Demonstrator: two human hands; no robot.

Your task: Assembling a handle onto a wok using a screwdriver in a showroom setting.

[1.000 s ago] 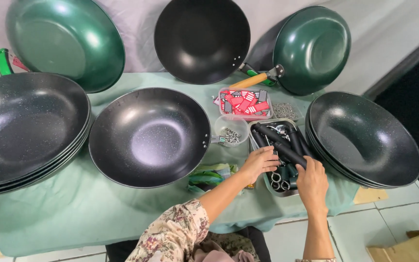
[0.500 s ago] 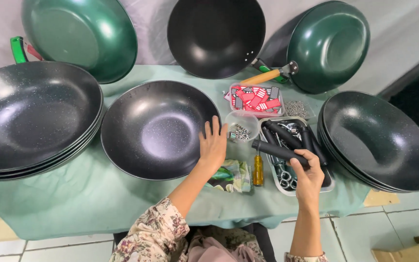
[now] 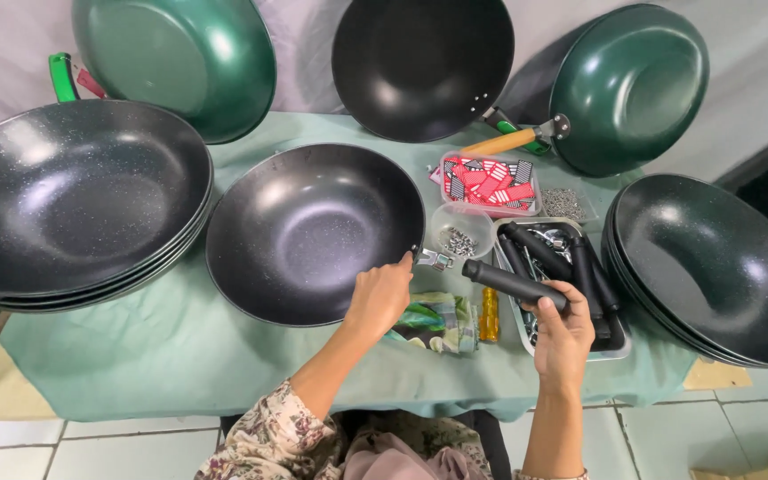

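A black speckled wok (image 3: 313, 231) lies in the middle of the green cloth, its metal handle bracket (image 3: 433, 260) pointing right. My left hand (image 3: 380, 298) grips the wok's rim just beside that bracket. My right hand (image 3: 564, 336) holds a long black handle (image 3: 513, 283), its free end pointing left at the bracket and almost touching it. Below my right hand is a metal tray (image 3: 620, 351) with several more black handles (image 3: 580, 262).
A stack of black woks (image 3: 73, 204) is at the left and another (image 3: 713, 267) at the right. Green pans (image 3: 180, 62) (image 3: 633, 80) and a black wok (image 3: 420, 62) lean on the back wall. A bowl of screws (image 3: 460, 233), a red-and-black packet box (image 3: 489, 185), a yellow-handled screwdriver (image 3: 489, 316) and a patterned cloth (image 3: 433, 322) lie nearby.
My left hand slid from inside the wok to its right rim at the bracket. My right hand lifted the black handle out of the tray and brought it left toward the bracket.
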